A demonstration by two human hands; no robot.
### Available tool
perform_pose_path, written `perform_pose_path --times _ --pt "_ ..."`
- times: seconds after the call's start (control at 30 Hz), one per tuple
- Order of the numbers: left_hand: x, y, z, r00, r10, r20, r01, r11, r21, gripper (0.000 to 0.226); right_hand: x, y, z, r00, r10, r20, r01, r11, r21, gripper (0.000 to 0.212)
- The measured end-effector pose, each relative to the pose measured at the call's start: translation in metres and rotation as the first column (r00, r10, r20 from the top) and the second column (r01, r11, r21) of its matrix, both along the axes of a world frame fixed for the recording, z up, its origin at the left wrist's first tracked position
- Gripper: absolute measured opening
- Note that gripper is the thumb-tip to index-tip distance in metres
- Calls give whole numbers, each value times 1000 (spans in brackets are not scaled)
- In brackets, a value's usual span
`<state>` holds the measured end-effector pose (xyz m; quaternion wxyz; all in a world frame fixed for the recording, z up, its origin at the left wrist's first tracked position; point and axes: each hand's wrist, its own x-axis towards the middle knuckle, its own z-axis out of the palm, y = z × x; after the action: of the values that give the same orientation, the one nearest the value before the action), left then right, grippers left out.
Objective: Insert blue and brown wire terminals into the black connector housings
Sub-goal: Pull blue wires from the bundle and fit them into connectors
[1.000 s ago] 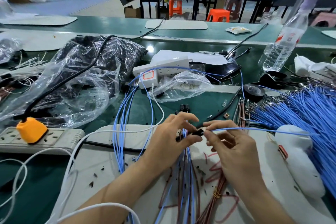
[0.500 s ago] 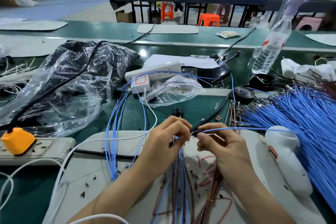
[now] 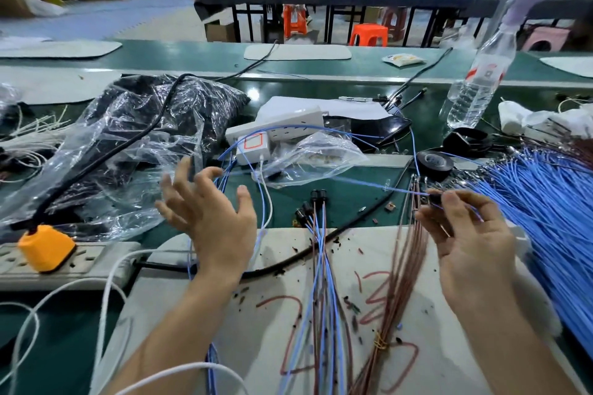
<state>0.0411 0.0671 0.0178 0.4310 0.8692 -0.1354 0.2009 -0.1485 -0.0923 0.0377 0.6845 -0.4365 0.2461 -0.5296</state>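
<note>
The hands have parted: the left hand now spreads its fingers wide and empty, while the right hand pinches the black connector housing above the tabletop, its blue wire apparently seated.

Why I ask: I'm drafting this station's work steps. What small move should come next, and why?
Probably the open left hand should pick one wire from the brown wire bundle. The right hand pinches a black housing with only a blue wire visibly entering it, while the finished housings on the table carry blue and brown wires.
</note>
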Motion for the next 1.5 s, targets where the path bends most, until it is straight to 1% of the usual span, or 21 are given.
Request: perform_pose_path --times 0.03,0.07,0.1,0.13,0.17,0.2,0.23,0.3,0.33,0.37,0.43,0.5,0.6,0.67,0.73,0.9,1.1,1.37,1.43,1.5 --pt "-5 -1 4 993 -51 104 51 999 3 31 0 5 -1 997 -26 -70 16 989 -146 4" --pt "-11 -2 7 965 -148 216 152 988 -5 29 1 11 -2 988 -60 -143 15 955 -296 7" --pt "-19 -5 9 910 -288 300 306 952 -15 29 1 17 -4 975 -84 -204 -11 906 -423 9" --pt "-30 -8 10 830 -448 332 480 877 -16 32 1 24 -6 965 -96 -246 -46 856 -514 11" --pt "-43 -10 10 748 -589 306 620 785 -6 35 2 32 -7 958 -97 -269 -81 810 -581 13" --pt "-53 -12 10 679 -690 250 712 702 8 38 3 39 -7 956 -85 -282 -117 769 -628 14" --pt "-62 -14 8 620 -759 198 772 635 16 37 5 45 -8 954 -63 -293 -154 736 -659 14" --pt "-70 -18 0 529 -832 170 839 542 43 26 8 53 -9 946 -44 -322 -210 674 -708 14" --pt "-71 -19 -3 499 -847 185 857 514 44 20 8 56 -10 941 -46 -335 -223 659 -718 16" --pt "-70 -19 -5 485 -853 195 868 497 15 16 9 58 -10 938 -44 -344 -230 664 -712 18" --pt "-70 -18 -5 493 -855 162 870 480 -113 13 7 59 -11 938 -31 -344 -227 696 -681 19" --pt "-73 -18 -5 512 -845 154 855 483 -191 14 6 58 -10 942 -44 -331 -210 693 -690 15" --pt "-73 -20 -8 515 -817 258 857 483 -183 12 5 57 -9 943 -69 -327 -198 673 -713 13" --pt "-70 -21 -10 519 -804 290 855 494 -161 9 6 57 -10 942 -85 -323 -188 664 -723 13" --pt "-70 -22 -11 533 -801 273 846 506 -165 12 6 57 -11 941 -92 -325 -186 664 -725 14" --pt "-71 -22 -11 533 -814 232 844 491 -217 11 6 57 -10 943 -58 -327 -200 688 -698 16" --pt "-74 -21 -11 537 -832 140 824 482 -296 13 6 57 -11 934 -71 -350 -213 676 -705 16" --pt "-73 -21 -12 535 -834 132 828 488 -277 11 4 56 -10 935 -80 -346 -211 660 -721 13" --pt "-72 -22 -12 535 -836 120 824 485 -292 9 3 56 -9 941 -101 -323 -187 640 -745 12" --pt "-71 -22 -12 543 -830 128 825 498 -268 9 3 54 -9 942 -127 -312 -174 611 -773 13"
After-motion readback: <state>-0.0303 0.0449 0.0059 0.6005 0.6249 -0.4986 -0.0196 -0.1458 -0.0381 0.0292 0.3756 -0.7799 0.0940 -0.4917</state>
